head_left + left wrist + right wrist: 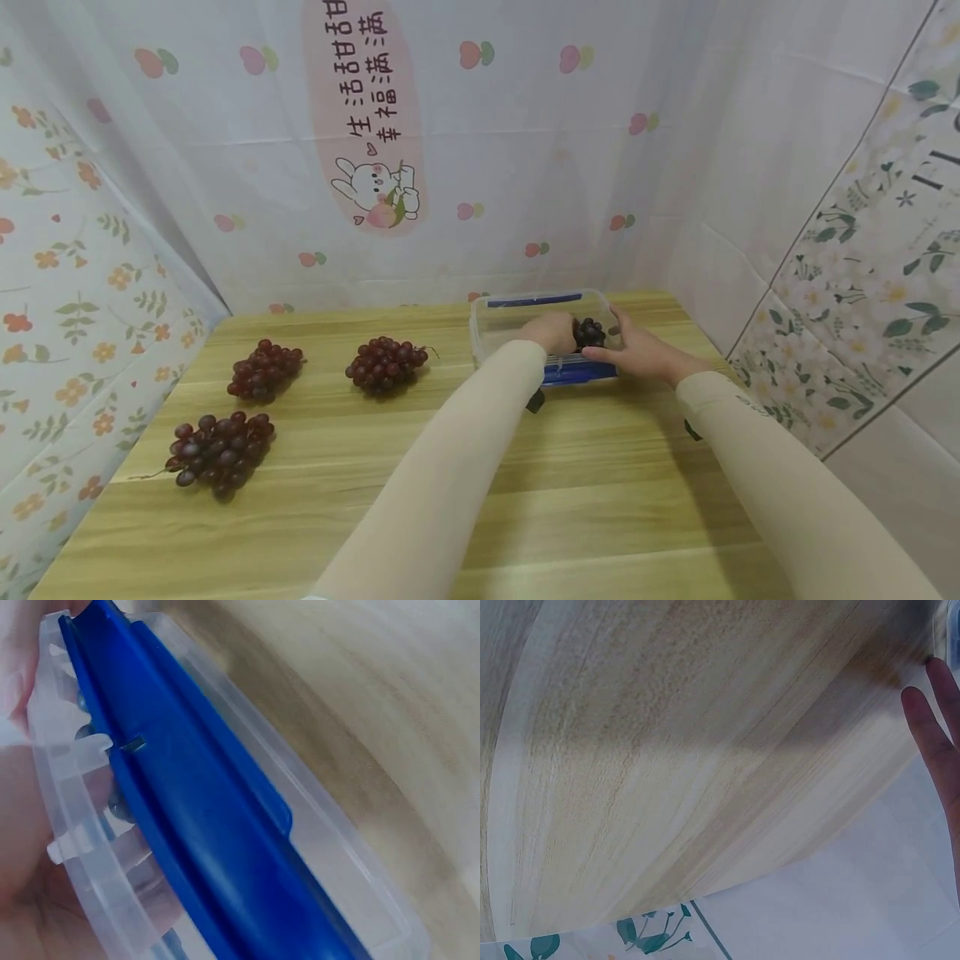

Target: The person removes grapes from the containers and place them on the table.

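A clear plastic container [498, 340] with blue latch flaps [577, 372] stands at the back right of the table. My left hand [551, 332] reaches down inside it and grips a bunch of dark grapes [589, 333]; its fingertips are partly hidden. Through the clear wall in the left wrist view, several grapes [118, 806] show near the left hand [37, 900]. My right hand [637, 348] braces the container's right end, thumb along the front rim and fingers along the side. In the right wrist view two straight fingers [928, 731] reach toward the container's edge.
Three bunches of red grapes lie on the table's left half: one at the back left [264, 371], one nearer the front [221, 454], one toward the middle [385, 365]. Patterned curtains [487, 167] stand behind the wooden table [360, 517] and along its sides.
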The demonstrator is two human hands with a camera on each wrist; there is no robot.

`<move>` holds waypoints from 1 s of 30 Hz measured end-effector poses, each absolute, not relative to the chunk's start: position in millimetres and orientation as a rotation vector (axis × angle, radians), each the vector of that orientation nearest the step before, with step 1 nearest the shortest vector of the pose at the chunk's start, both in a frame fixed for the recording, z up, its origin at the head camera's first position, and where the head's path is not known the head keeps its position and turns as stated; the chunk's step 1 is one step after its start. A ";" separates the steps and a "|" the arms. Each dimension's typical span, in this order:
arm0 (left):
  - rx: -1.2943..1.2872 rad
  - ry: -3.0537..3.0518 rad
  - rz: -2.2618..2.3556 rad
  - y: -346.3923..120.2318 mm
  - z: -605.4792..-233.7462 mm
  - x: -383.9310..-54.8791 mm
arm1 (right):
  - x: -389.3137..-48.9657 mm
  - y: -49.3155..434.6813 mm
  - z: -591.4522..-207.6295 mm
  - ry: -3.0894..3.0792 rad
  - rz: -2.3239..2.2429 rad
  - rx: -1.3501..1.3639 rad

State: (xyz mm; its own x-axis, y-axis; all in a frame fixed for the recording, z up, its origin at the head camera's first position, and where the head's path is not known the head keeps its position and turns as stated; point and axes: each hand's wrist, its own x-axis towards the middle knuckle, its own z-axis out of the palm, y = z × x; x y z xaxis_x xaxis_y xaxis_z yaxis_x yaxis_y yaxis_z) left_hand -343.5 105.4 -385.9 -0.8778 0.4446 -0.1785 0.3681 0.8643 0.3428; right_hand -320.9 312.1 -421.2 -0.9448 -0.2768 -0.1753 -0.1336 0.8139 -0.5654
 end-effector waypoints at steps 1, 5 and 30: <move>0.593 2.810 0.449 105.7 -386.3 -343.2 | -321.1 311.8 -421.4 2.751 -0.831 -0.318; 0.520 2.869 0.492 105.8 -387.5 -341.6 | -321.0 310.8 -421.9 2.753 -0.836 -0.315; 0.637 2.962 0.436 81.8 -343.5 -347.6 | -322.2 312.5 -424.1 2.747 -0.881 -0.296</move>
